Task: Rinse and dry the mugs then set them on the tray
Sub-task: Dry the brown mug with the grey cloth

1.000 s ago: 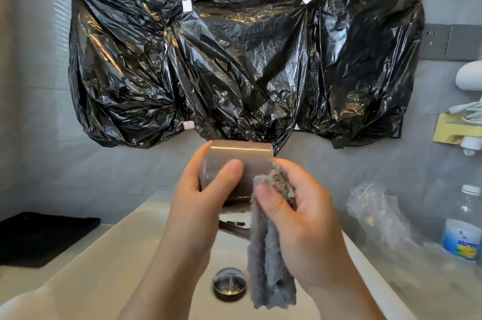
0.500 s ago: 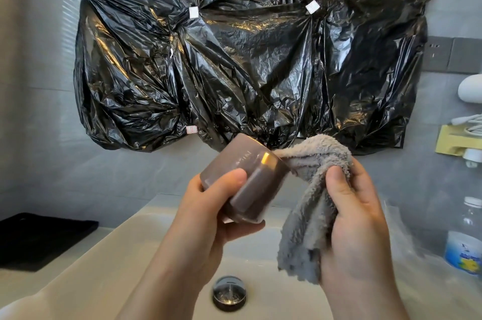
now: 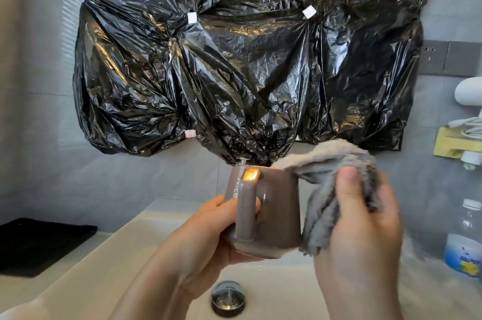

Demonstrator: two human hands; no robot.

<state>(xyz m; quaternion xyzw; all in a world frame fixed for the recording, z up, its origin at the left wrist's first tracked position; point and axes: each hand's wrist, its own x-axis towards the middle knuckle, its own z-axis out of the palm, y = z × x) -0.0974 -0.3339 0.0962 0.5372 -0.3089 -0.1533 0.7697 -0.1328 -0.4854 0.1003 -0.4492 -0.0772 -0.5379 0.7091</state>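
The left hand (image 3: 208,236) is gripping the brown mug (image 3: 279,205) with curled fingers above the sink (image 3: 130,254) while the right hand (image 3: 360,236) is pinching a grey cloth (image 3: 326,163) against its side.

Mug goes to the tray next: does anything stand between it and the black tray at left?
Nothing visible. The left hand holds the mug over the sink; only the sink's rim and a strip of counter lie between it and the black tray.

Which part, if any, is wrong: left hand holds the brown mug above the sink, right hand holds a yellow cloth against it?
The colour: the head view shows a grey cloth, not yellow, in the right hand against the brown mug. The rest holds.
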